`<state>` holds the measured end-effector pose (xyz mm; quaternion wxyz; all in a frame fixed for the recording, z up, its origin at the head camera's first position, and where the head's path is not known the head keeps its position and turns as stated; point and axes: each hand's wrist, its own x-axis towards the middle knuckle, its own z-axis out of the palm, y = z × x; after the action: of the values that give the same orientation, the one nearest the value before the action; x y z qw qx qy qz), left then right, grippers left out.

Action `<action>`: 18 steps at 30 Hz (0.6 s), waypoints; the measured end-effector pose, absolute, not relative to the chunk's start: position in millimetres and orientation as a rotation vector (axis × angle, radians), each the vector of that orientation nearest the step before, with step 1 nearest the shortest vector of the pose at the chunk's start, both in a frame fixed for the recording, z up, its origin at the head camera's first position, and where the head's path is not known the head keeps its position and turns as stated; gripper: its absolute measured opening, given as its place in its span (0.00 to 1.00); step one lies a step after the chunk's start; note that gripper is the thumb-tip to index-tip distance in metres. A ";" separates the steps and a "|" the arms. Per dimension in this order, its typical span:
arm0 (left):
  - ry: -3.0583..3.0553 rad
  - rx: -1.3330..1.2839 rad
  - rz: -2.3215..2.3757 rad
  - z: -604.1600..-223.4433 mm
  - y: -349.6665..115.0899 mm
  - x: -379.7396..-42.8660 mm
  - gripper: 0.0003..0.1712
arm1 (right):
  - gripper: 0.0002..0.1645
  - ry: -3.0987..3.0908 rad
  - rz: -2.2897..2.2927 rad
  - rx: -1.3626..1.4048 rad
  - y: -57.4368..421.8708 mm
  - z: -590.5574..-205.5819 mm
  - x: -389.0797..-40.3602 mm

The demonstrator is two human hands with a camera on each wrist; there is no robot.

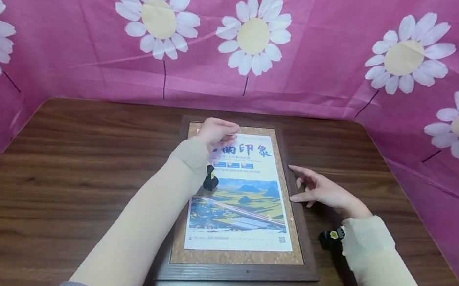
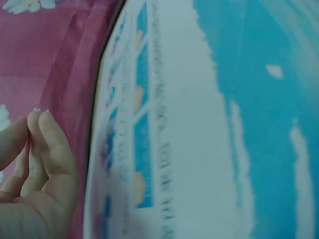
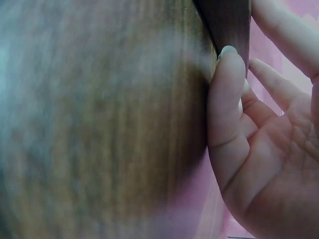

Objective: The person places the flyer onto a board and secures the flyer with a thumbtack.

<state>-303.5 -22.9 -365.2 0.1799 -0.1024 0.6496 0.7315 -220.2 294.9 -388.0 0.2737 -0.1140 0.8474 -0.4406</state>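
Note:
A cork board in a dark brown frame (image 1: 236, 277) lies flat on the table, with a printed poster (image 1: 237, 243) of fields and hills on its cork. Over the poster's top edge is my left hand (image 1: 217, 132), and its wrist and sleeve cover part of the lettering. In the left wrist view the thumb and fingertips (image 2: 48, 144) of this hand meet; a tiny pale spot shows at the tips, too small to identify. At the frame's right side, my right hand (image 1: 326, 193) holds the edge, thumb (image 3: 227, 99) on the frame and fingers along the outer side.
The brown wood-grain table (image 1: 86, 181) extends on both sides of the board. Behind and around it hangs a pink cloth (image 1: 308, 90) with large white daisies. A black strap-on device (image 1: 331, 237) sits at each wrist.

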 end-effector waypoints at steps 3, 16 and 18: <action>1.784 -0.326 2.057 -369.4 -21.2 -304.7 0.18 | 0.55 2.286 -1.179 -0.301 295.9 -387.6 -220.0; 1.826 -0.466 1.999 -374.1 -17.6 -301.5 0.16 | 0.54 2.296 -1.185 -0.326 296.1 -389.6 -222.2; 1.854 -0.502 1.986 -378.3 -16.7 -305.7 0.15 | 0.54 2.294 -1.190 -0.332 295.1 -389.4 -222.8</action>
<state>-305.7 -16.7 -378.3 0.1883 -0.1786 0.6591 0.7059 -222.8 295.1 -389.4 0.2647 -0.1228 0.8491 -0.4404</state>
